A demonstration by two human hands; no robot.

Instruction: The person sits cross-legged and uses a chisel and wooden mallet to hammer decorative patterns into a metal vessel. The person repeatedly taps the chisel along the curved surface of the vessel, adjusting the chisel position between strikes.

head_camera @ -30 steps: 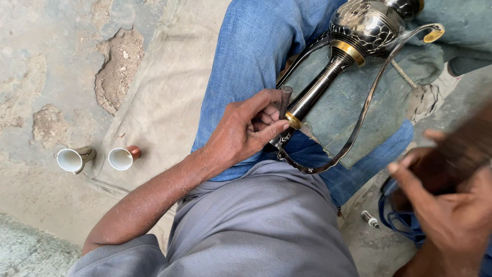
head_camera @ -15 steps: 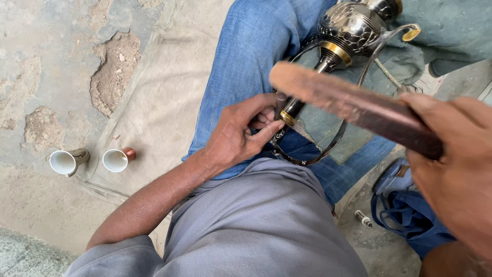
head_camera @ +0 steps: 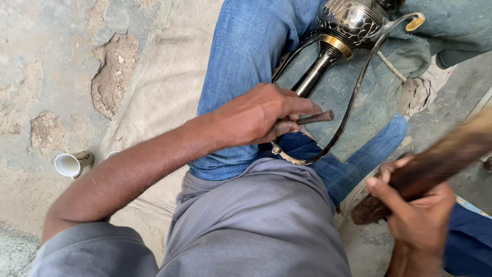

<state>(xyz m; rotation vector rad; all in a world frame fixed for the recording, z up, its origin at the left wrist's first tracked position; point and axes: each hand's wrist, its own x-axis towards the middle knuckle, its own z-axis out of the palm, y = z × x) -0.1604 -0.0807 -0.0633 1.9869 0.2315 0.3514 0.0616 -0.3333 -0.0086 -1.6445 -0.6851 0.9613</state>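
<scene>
A dark metal jug (head_camera: 347,26) with engraved body, brass band and long curved handle lies across my blue-jeaned legs, its neck pointing toward me. My left hand (head_camera: 259,115) is closed around a short dark metal rod (head_camera: 313,118) whose tip sticks out to the right, over the jug's neck end. My right hand (head_camera: 417,215) at the lower right grips a thick brown wooden stick (head_camera: 435,164) that slants up to the right edge, blurred.
A grey-green cloth (head_camera: 369,102) lies under the jug on my lap. A small white cup (head_camera: 72,164) lies on its side on the cracked concrete floor at the left, beside a pale sack cloth (head_camera: 154,102). Blue fabric (head_camera: 469,241) shows at the lower right.
My right hand has swung the wooden stick down from across the jug to the lower right. My left hand has turned over, now gripping the rod with knuckles up.
</scene>
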